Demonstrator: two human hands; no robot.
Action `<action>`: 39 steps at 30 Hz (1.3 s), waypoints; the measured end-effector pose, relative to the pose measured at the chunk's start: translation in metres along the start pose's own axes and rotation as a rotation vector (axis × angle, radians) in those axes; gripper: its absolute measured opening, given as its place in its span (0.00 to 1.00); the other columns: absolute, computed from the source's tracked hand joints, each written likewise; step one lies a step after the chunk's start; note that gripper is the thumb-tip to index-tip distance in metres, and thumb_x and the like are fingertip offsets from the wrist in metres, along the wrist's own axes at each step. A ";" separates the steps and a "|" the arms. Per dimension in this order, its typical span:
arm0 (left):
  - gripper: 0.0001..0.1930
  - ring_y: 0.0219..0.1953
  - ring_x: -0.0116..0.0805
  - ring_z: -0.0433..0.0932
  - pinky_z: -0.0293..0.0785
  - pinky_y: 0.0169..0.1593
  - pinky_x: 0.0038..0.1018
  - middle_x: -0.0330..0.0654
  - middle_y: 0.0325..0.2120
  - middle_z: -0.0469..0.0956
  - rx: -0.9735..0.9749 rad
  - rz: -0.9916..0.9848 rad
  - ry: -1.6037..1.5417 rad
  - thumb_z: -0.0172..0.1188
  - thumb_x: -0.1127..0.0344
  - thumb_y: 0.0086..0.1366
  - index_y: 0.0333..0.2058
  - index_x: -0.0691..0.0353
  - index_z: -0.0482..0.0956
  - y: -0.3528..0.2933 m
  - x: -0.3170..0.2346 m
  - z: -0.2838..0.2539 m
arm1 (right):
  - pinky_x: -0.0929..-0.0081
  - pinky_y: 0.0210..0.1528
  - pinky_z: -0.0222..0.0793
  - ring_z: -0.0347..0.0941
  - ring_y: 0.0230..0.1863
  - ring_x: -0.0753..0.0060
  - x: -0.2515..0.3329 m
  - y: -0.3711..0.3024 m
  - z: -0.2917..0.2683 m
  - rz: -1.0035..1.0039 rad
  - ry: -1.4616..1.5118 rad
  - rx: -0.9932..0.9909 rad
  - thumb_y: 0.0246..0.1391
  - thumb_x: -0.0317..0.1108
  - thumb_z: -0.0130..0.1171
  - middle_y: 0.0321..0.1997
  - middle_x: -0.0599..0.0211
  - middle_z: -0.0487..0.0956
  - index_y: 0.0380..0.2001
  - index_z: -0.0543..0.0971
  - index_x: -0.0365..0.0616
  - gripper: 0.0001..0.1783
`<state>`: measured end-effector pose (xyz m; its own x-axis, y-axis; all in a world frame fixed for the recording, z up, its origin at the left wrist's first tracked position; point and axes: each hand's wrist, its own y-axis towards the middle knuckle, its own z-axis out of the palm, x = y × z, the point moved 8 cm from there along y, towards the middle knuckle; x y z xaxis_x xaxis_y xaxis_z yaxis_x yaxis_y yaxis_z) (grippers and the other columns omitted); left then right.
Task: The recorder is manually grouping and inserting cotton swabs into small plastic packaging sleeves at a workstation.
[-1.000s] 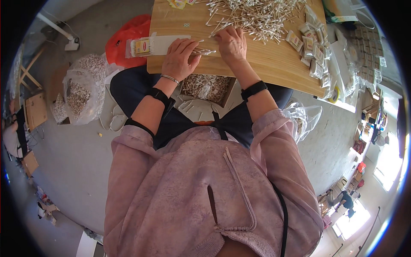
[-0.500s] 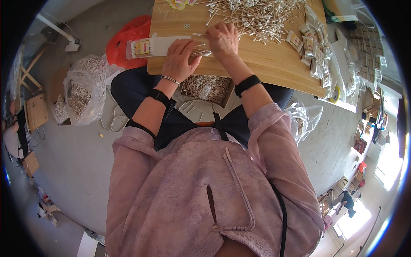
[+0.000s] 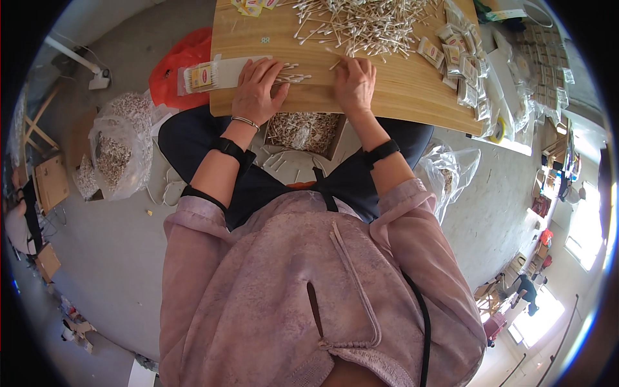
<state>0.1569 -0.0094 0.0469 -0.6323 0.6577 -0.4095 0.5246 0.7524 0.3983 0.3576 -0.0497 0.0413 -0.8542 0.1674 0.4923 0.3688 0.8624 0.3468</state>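
Cotton swabs [image 3: 296,79]: slim, white-tipped, unevenly bunched
Left hand [image 3: 256,91]: closed around this small bunch
Right hand [image 3: 355,85]: curled at one swab [image 3: 334,64]; cannot tell whether grasping

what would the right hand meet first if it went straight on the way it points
Probably the near edge of the cotton swab pile, just ahead of the right hand, though depth is unclear.

Got both forearms [image 3: 215,177] stretched forward, left hand [image 3: 256,91] palm-down and loosely cupped, right hand [image 3: 356,85] kinda curled in.
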 end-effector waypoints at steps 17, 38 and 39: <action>0.20 0.54 0.38 0.67 0.56 0.64 0.40 0.37 0.47 0.71 -0.022 -0.011 0.012 0.60 0.59 0.54 0.47 0.54 0.74 -0.002 0.002 0.001 | 0.62 0.51 0.61 0.64 0.49 0.57 0.016 0.014 0.018 0.037 -0.138 0.202 0.47 0.38 0.58 0.41 0.63 0.73 0.28 0.80 0.44 0.10; 0.33 0.55 0.51 0.65 0.59 0.62 0.42 0.50 0.51 0.69 -0.111 -0.086 -0.334 0.59 0.67 0.49 0.57 0.60 0.62 0.000 0.016 -0.009 | 0.63 0.44 0.68 0.69 0.38 0.55 0.057 -0.058 -0.014 -0.405 0.161 0.363 0.46 0.24 0.58 0.32 0.63 0.73 0.32 0.79 0.44 0.07; 0.33 0.55 0.51 0.65 0.61 0.61 0.41 0.50 0.51 0.69 -0.128 -0.118 -0.376 0.57 0.68 0.49 0.57 0.60 0.62 -0.002 0.019 -0.010 | 0.63 0.44 0.68 0.69 0.38 0.55 0.059 -0.058 -0.012 -0.406 0.163 0.362 0.46 0.24 0.58 0.32 0.63 0.73 0.32 0.79 0.44 0.07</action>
<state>0.1379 0.0018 0.0466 -0.4192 0.5526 -0.7203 0.3710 0.8284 0.4196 0.2903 -0.0957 0.0596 -0.8229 -0.2630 0.5036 -0.1513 0.9559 0.2519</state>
